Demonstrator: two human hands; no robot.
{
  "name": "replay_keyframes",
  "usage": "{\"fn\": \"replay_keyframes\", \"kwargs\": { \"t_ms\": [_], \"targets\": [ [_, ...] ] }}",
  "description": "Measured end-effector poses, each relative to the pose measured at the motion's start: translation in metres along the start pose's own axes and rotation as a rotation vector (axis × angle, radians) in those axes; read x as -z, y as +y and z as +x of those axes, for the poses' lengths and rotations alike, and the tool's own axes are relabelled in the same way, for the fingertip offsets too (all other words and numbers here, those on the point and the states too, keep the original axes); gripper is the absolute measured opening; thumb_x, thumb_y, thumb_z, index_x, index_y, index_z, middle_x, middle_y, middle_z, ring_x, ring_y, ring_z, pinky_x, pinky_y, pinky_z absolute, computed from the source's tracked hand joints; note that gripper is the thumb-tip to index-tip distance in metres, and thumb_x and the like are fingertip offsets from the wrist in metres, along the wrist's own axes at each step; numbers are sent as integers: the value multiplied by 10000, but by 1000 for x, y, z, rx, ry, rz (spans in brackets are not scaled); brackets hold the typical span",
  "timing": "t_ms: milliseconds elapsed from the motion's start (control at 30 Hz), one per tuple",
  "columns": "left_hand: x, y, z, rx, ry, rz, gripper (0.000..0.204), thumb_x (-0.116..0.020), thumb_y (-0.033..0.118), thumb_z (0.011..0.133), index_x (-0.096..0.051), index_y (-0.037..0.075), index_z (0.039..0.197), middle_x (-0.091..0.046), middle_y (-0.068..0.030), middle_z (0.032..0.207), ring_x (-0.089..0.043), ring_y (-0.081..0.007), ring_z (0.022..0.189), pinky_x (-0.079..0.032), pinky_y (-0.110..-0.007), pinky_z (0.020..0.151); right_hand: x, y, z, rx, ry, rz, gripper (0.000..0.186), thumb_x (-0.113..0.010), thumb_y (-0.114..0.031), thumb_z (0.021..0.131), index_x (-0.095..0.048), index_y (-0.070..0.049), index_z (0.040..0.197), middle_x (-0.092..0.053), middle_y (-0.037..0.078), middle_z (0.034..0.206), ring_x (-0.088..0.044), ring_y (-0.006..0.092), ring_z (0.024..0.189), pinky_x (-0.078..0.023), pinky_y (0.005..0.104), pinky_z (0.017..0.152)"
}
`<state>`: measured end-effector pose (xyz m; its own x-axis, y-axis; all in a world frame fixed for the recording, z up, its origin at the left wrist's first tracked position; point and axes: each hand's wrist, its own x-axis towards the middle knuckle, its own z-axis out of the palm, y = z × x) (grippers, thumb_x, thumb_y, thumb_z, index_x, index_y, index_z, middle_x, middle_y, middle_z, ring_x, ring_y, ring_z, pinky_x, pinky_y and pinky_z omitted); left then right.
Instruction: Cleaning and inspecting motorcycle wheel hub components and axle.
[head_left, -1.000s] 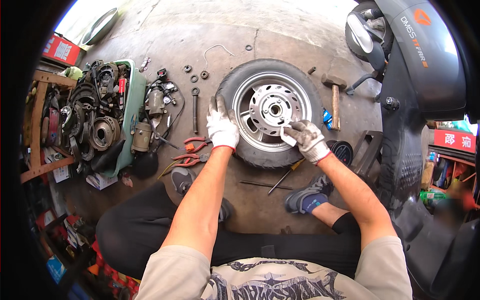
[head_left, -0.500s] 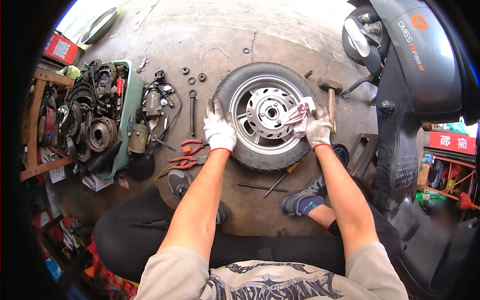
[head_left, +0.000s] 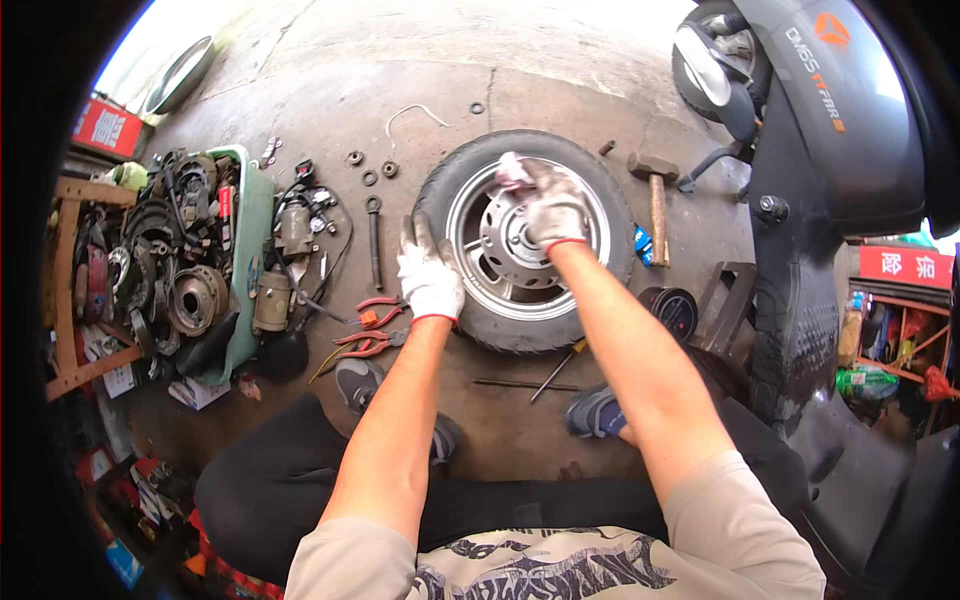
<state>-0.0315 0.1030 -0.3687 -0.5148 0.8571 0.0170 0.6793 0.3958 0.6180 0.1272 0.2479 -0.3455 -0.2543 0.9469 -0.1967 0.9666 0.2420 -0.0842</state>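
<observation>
A scooter wheel lies flat on the concrete floor, its black tyre (head_left: 490, 328) around a silver rim with a slotted brake disc (head_left: 500, 248) at the hub. My left hand (head_left: 430, 275), in a white work glove, rests on the tyre's left side with its fingers stretched out. Over the upper part of the rim is my right hand (head_left: 555, 212), gloved too and slightly smeared by motion. It grips a pinkish-white rag (head_left: 514, 172) against the rim, and its forearm crosses the wheel's right side.
Right of the wheel lie a hammer (head_left: 657, 215) and a blue packet (head_left: 643, 243). A long bolt (head_left: 375, 245), pliers (head_left: 372, 346) and a green crate (head_left: 246, 300) of used parts are leftward. A screwdriver (head_left: 551, 377) lies near my feet; a grey scooter (head_left: 835, 130) stands right.
My right hand has swept the rag from the rim's right side to its upper part, up and left. My left hand stays on the tyre's left side. The view has shifted slightly.
</observation>
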Motion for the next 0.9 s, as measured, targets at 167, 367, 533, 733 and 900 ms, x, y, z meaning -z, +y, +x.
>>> {"fn": "replay_keyframes", "kwargs": {
  "t_ms": [167,367,533,733,900],
  "targets": [
    [-9,-23,0,-24,64,8,606,-566,196,951,-354,151,1517,-331,-203,1565,-440,-449,1324,-412,-494,1088,-2,-77,-77,384,90,377,304,-577,-144,851,-702,-176,1126,-690,40,1193,-615,249,1132,-395,480,1058],
    [-1,-17,2,-62,56,65,614,-511,234,982,-280,168,1547,-301,-209,1576,-441,-452,1318,-389,-514,1093,10,-27,-179,329,-98,639,367,-643,-224,899,-636,-97,1243,-684,160,1097,-651,323,1017,-508,427,883],
    [5,-8,2,-10,-12,17,612,-515,240,978,-297,131,1540,-307,-199,1578,-364,-431,1393,-346,-512,1134,13,7,-221,273,-450,437,398,-479,-309,1006,-604,-75,1303,-661,117,1208,-640,286,1002,-498,372,876],
    [6,12,17,-165,153,152,566,-577,174,920,-439,62,1458,-415,-190,1520,-391,-393,1388,-345,-480,1144,124,46,-205,467,-841,41,696,-625,-377,834,-475,-141,1471,-588,179,1377,-573,334,1260,-455,419,1057],
    [12,101,4,-459,124,-120,444,-607,102,872,-550,90,1312,-568,-196,1298,-543,-392,1173,-427,-490,1013,235,135,-171,130,-644,-338,472,-539,-326,884,-635,-111,1293,-676,187,1222,-660,337,1115,-514,436,971]
  ]
}}
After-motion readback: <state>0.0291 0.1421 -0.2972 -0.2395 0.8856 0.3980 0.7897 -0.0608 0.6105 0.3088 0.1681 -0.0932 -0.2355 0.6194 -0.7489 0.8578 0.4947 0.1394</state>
